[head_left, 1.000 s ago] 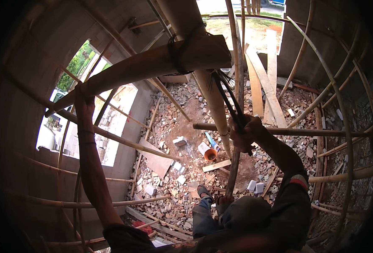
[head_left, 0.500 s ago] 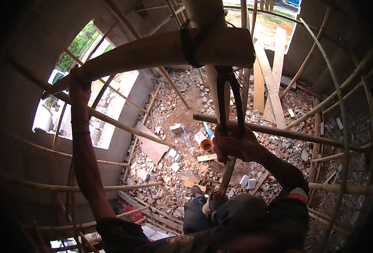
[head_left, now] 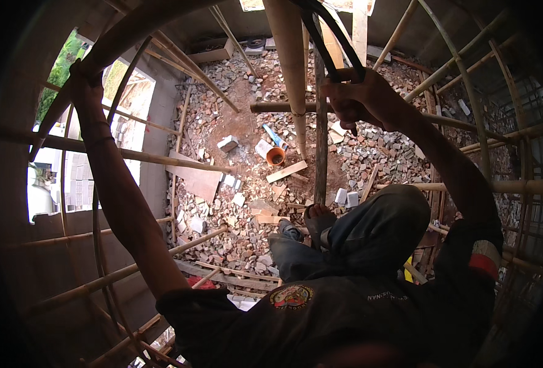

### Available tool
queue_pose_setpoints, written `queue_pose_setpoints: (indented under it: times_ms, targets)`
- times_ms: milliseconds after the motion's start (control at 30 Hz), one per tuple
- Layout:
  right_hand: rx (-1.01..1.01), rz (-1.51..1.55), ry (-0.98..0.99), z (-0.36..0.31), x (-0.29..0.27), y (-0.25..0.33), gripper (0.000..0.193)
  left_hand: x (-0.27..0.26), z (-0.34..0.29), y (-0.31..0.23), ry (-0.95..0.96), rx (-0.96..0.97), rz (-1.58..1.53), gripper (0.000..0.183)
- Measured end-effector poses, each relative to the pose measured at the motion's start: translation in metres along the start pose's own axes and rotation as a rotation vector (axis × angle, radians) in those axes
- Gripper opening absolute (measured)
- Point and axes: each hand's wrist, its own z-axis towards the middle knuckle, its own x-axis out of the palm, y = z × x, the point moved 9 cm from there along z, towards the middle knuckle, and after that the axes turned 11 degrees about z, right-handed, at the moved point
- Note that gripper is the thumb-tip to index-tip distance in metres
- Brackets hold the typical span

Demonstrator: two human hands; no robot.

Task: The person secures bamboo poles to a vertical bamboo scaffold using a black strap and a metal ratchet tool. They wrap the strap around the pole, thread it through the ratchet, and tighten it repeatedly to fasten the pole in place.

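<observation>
My left hand point(head_left: 86, 92) is closed around the end part of a thick bamboo pole point(head_left: 121, 40), which crosses the upper left in a bend made by the lens. With my right hand point(head_left: 369, 101) I grip a dark flat strap point(head_left: 339, 34); two lengths of it run up past the picture's top edge. What the strap is tied to lies out of view. Beside that hand stand an upright bamboo pole point(head_left: 288, 61) and a thinner, darker upright pole point(head_left: 320, 147). A horizontal pole point(head_left: 271, 107) passes behind the hand.
Bamboo scaffold poles point(head_left: 185, 161) surround me on both sides. My foot point(head_left: 317, 214) is beside the dark upright pole, high over rubble. Below lie an orange bucket point(head_left: 275, 156), boards point(head_left: 286, 172) and grey blocks point(head_left: 228, 143). A window opening point(head_left: 130, 110) is at left.
The view has tilted down, so the thick pole and its lashing have slid up, the lashing out of sight. My right hand has shifted up and right with the strap. My bent knee now shows.
</observation>
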Motion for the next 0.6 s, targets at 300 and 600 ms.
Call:
queue_pose_setpoints:
  times_ms: [300,600]
  targets:
    - [-0.007,-0.157,0.054,0.019,-0.043,0.019,0.021,0.007,-0.003,0.004,-0.056,0.002,-0.014,0.039]
    - [-0.317,-0.810,0.091,0.083,-0.086,0.052,0.011,-0.005,0.007,-0.026,0.214,0.561,0.727,0.027]
